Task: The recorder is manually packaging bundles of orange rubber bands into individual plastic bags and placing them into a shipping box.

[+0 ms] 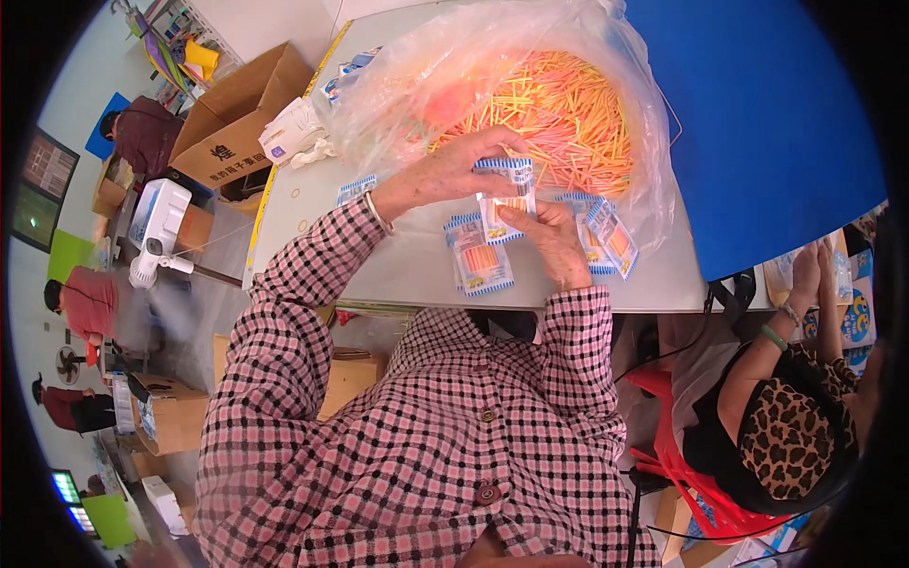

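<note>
A small clear packet [504, 201] with blue-and-white striped ends and a few thin coloured sticks inside is between my hands, above the near part of the table. My right hand [557, 241] pinches its lower right side, thumb across the front. At its top edge my left hand [445, 175] is curled, the thumb side against the packet and a finger arched above; the exact grip is partly hidden. Below lies a similar filled packet [481, 263]. To the right, another packet [613, 237] overlaps a further one [587, 248]. A striped packet [356, 189] rests beneath my left forearm.
A big clear plastic bag [653, 123] of loose pink, yellow and orange sticks [559, 114] spreads across the grey table [379, 275]. Left are a tissue pack [294, 131] and a cardboard box [237, 104]. A blue panel [748, 123] and a co-worker's arm [757, 364] are right.
</note>
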Tool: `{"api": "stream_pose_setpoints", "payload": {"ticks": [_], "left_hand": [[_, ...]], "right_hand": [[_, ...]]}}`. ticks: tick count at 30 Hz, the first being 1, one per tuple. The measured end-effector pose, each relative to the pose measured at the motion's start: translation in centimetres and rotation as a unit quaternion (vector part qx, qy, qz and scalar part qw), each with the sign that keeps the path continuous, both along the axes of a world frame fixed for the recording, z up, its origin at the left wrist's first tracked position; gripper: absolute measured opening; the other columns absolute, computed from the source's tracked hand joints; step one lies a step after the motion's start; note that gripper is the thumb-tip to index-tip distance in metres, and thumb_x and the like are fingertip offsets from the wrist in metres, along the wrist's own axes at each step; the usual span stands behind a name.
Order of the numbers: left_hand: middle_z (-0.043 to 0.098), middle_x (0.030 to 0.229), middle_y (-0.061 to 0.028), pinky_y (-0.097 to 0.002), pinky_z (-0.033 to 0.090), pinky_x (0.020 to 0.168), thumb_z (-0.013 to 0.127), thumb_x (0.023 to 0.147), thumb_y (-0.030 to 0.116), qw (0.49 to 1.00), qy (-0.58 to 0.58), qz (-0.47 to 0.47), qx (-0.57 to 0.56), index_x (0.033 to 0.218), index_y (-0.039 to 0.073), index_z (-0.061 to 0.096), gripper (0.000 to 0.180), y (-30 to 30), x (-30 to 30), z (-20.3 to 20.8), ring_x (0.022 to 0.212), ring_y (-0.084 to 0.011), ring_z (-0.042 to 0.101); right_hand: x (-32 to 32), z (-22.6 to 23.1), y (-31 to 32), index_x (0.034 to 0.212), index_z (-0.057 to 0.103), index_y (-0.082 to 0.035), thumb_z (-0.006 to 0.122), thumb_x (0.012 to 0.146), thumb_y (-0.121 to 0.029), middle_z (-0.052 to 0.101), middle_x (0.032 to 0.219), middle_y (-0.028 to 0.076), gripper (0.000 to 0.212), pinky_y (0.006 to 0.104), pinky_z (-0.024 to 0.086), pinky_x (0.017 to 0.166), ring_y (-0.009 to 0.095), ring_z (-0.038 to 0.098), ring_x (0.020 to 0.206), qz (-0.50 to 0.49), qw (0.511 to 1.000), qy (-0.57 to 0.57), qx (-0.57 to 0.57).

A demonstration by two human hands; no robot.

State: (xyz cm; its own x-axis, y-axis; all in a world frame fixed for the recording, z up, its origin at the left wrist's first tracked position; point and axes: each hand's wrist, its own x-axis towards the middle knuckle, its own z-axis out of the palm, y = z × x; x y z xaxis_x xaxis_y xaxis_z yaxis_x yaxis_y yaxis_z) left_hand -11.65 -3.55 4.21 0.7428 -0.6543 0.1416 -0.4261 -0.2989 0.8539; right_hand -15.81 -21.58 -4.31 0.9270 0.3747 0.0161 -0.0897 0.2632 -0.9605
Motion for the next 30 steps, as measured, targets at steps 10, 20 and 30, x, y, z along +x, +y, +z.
{"api": "stream_pose_setpoints", "payload": {"ticks": [10, 20, 30], "left_hand": [[0.055, 0.104, -0.0057, -0.0295, 0.045, 0.084, 0.064, 0.082, 0.012, 0.994, -0.093, 0.006, 0.048, 0.116, 0.004, 0.049, 0.038, 0.4, -1.3, -0.3, 0.097, -0.0152, 0.055], [0.057, 0.099, -0.0081, -0.0298, 0.045, 0.079, 0.068, 0.08, 0.017, 0.983, -0.139, 0.08, 0.095, 0.119, 0.004, 0.047, 0.047, 3.2, -5.0, -5.6, 0.092, -0.0176, 0.056], [0.058, 0.099, -0.0134, -0.0302, 0.045, 0.074, 0.067, 0.081, 0.019, 0.961, -0.027, 0.256, 0.096, 0.124, 0.002, 0.039, 0.054, 3.2, -11.2, -7.9, 0.088, -0.0194, 0.056]], "right_hand": [[-1.5, 1.2, -0.3, 0.094, 0.066, 0.0, 0.066, 0.084, -0.021, 0.065, 0.085, 0.001, 0.023, 0.0211, 0.045, 0.064, 0.005, 0.056, 0.072, 0.027, 0.999, 0.024, 0.003], [-3.4, -1.0, 0.8, 0.095, 0.055, 0.004, 0.066, 0.078, -0.024, 0.057, 0.084, 0.015, 0.034, 0.033, 0.044, 0.068, 0.026, 0.055, 0.077, -0.109, 0.898, -0.263, -0.334], [-4.1, -1.8, 2.4, 0.11, 0.051, 0.003, 0.066, 0.077, -0.02, 0.057, 0.088, 0.018, 0.043, 0.0355, 0.043, 0.061, 0.026, 0.054, 0.069, -0.148, 0.877, -0.307, -0.337]]}}
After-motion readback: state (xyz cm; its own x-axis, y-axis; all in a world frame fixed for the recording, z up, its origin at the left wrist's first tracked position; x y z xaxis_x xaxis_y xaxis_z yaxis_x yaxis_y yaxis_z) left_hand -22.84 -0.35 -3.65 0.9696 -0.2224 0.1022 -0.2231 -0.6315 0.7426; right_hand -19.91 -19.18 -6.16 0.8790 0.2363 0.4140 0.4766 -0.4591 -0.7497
